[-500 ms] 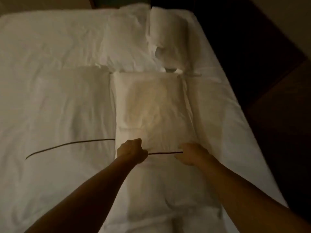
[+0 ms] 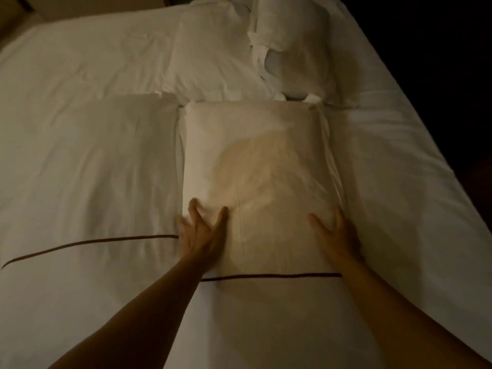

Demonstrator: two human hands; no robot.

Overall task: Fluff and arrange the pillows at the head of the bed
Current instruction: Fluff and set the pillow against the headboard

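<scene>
A white pillow [image 2: 255, 166] with a thin dark stripe near its close end lies flat in the middle of the bed. My left hand [image 2: 199, 235] rests on its near left part with fingers spread, slightly blurred. My right hand [image 2: 335, 235] lies flat on its near right edge, fingers apart. A second flat pillow [image 2: 90, 177] with the same dark stripe lies just to the left, touching it. Beyond them, a plump pillow [image 2: 213, 57] and a crumpled pillow [image 2: 295, 46] lie side by side.
The white bed sheet [image 2: 394, 166] extends right to the mattress edge, with dark floor beyond it. More sheet spreads to the far left [image 2: 74, 54]. The room is dim.
Both hands were fists gripping the pillow's striped near edge; now they are spread flat on the pillow, further up from the stripe. The view has come closer.
</scene>
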